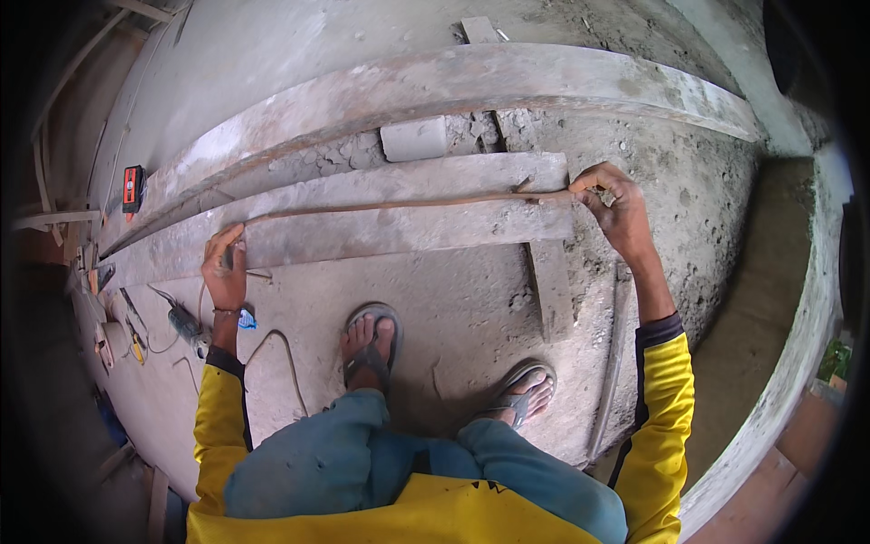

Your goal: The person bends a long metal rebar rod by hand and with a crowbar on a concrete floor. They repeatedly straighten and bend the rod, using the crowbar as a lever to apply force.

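A long thin brown rod (pixel 380 205), somewhat wavy, lies lengthwise along a dusty wooden plank (pixel 408 230). At the plank's right end my right hand (pixel 615 204) pinches the rod's tip between thumb and fingers. My left hand (pixel 225 262) is at the rod's other end, over the plank's near edge, with its fingers bent; whether they grip the rod is hard to tell. Two short nail-like pieces (pixel 523 185) stick up from the plank beside the rod near its right end.
Behind lies a second long board (pixel 476 78), with a block (pixel 413 138) between the two. At left are an orange-and-black tape measure (pixel 132 190), a power tool (pixel 187 326) and yellow-handled pliers (pixel 137 347). Bent rod (pixel 289 353) lies near my feet; a metal pipe (pixel 612 367) lies at right.
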Demonstrator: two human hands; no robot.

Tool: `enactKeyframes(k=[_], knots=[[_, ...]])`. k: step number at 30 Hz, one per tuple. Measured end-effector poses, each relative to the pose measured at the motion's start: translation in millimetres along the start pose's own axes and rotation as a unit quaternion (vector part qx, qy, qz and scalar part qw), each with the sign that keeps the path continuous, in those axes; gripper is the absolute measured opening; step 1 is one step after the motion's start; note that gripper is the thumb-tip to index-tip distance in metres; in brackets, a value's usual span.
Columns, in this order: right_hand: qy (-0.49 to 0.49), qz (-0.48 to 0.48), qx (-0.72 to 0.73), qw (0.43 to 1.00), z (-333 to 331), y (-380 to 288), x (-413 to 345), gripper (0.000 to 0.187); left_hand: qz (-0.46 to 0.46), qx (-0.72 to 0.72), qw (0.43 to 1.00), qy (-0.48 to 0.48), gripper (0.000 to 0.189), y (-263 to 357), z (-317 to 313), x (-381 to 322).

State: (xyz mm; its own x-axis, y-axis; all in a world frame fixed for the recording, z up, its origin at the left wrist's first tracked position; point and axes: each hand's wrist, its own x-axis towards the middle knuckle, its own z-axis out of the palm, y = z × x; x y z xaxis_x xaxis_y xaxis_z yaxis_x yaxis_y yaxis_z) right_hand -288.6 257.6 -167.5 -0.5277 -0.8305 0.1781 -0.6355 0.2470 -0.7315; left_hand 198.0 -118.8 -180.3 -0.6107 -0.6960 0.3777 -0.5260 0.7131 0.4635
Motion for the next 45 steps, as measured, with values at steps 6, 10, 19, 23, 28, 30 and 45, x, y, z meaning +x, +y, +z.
enactKeyframes(k=[6, 10, 19, 23, 28, 30, 45], knots=[[0.004, -0.041, -0.057, 0.998, 0, 14, 3, 0.024, -0.131, -0.054, 0.989, -0.047, 0.034, -12, -16, -11], [0.018, 0.01, -0.098, 0.995, 7, -20, 10, 0.029, -0.105, -0.007, 0.994, 0.002, 0.026, -1, 0, -5], [0.062, -0.015, -0.054, 0.996, 25, -16, 12, 0.034, -0.081, -0.015, 0.996, 0.029, 0.027, -53, 4, -8], [0.067, 0.01, -0.082, 0.994, 24, -20, 11, 0.033, -0.107, 0.077, 0.991, -0.017, 0.025, -32, -3, 8], [0.134, 0.0, -0.081, 0.988, 13, -17, -6, 0.027, -0.127, 0.029, 0.991, 0.007, 0.018, -49, 4, 20], [0.176, 0.045, -0.113, 0.977, -2, 1, -37, 0.021, -0.102, 0.069, 0.992, 0.011, 0.017, -53, 1, 22], [0.075, 0.44, -0.38, 0.81, 55, 0, -429, 0.05, -0.018, 0.122, 0.992, 0.022, 0.022, -48, 13, 27]])
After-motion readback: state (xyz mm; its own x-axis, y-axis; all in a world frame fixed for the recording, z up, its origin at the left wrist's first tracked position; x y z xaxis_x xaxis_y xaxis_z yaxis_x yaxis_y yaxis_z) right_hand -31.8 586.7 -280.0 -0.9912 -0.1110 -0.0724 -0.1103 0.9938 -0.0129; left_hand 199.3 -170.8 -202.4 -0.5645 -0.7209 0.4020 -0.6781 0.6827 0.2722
